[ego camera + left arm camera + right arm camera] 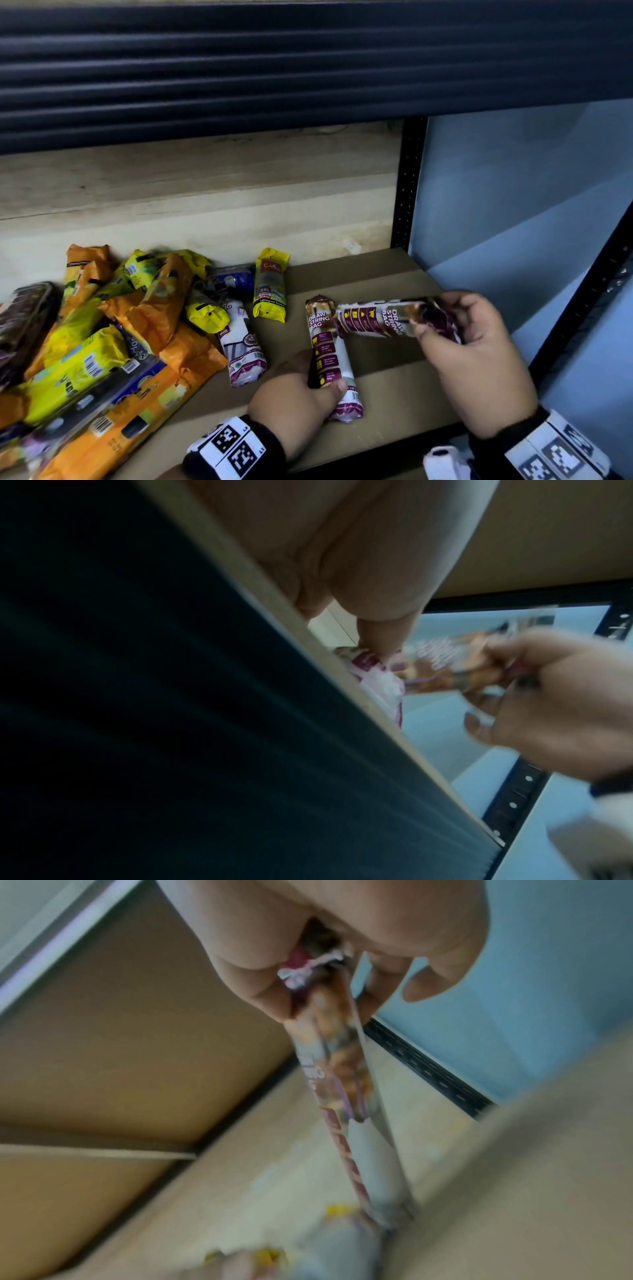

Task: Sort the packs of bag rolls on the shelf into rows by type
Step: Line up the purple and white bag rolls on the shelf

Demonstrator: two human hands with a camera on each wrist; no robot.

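Two white-and-maroon "Draw String Bag" packs are in my hands over the brown shelf board (387,274). My left hand (301,387) grips one drawstring pack (329,349) near its lower half; it points away from me. My right hand (459,329) pinches the end of a second drawstring pack (380,320), held crosswise with its far end meeting the top of the first. In the right wrist view that second pack (346,1102) hangs from my thumb and fingers (274,993). A third maroon-and-white pack (241,346) lies on the board to the left.
A jumbled heap of orange and yellow packs (113,329) covers the left of the shelf. One yellow pack (270,286) lies apart behind it, by a dark blue pack (236,279). A black upright post (407,192) and blue wall (520,192) bound the right.
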